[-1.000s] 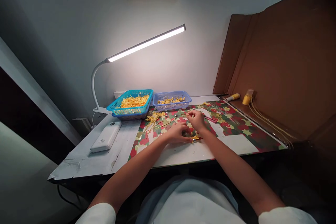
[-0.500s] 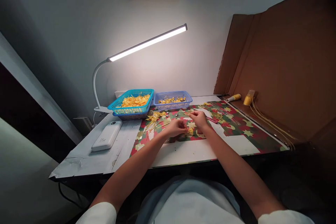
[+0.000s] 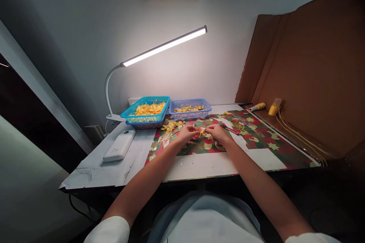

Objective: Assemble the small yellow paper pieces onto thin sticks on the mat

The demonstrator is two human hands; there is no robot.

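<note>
Between my two hands is a small yellow ribbon piece (image 3: 202, 133), too small to make out fully. My left hand (image 3: 188, 133) pinches it from the left, fingertips closed. From the right, the fingers of my right hand (image 3: 216, 132) close on its other side. Left of my left hand lies a bunch of yellow ribbon pieces with thin stems (image 3: 170, 129). Just beyond my right hand is a slim pink-red tool (image 3: 231, 130), its kind unclear. Loose gold bits (image 3: 242, 127) lie farther right on the patterned sheet (image 3: 256, 136).
A turquoise basket (image 3: 125, 115) of yellow ribbon pieces sits stacked at the back left. Beside it stands a purple basket (image 3: 190, 114) with gold pieces. A lit lamp (image 3: 165, 47) arches above. A white power bank (image 3: 119, 146) lies left; cardboard (image 3: 308, 76) walls the right side.
My right hand has come down toward my left, which has risen a little with the yellow piece. Both hands now meet at it. The view has shifted slightly.
</note>
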